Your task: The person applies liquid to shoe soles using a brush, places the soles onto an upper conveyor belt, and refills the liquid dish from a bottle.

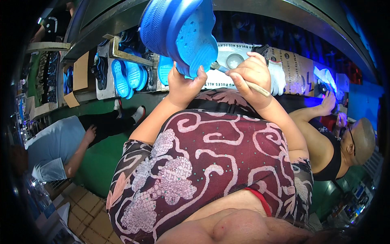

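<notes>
Item 1: left hand [185, 82]. I see it partly closed, thumb and fingers gripping the lower end of a blue sole [194, 38]. The sole is held up above the bench at the top of my view, its studded inner face turned to the right. Ridges run along its outer left side; whether it is 1 piece or several nested, I cannot tell.

Item 2: right hand [252, 77]. Fingers curled closed around a brush [260, 89], its handle slanting down to the right. The bristles point left, at the sole's right edge; I cannot tell if they touch.

Item 3: dish [234, 59], round and grey, on a white sheet [221, 81], between the sole and the right hand.

Item 4: white glove [277, 79], on the bench just right of the right hand, beside printed cardboard [298, 75].

Item 5: loose soles [119, 78], blue, lying on the bench to the left; black shoes [100, 72] beyond them.

Item 6: 2 co-workers, 1 at left in a pale shirt [55, 136], 1 at right in a cap [363, 140].
</notes>
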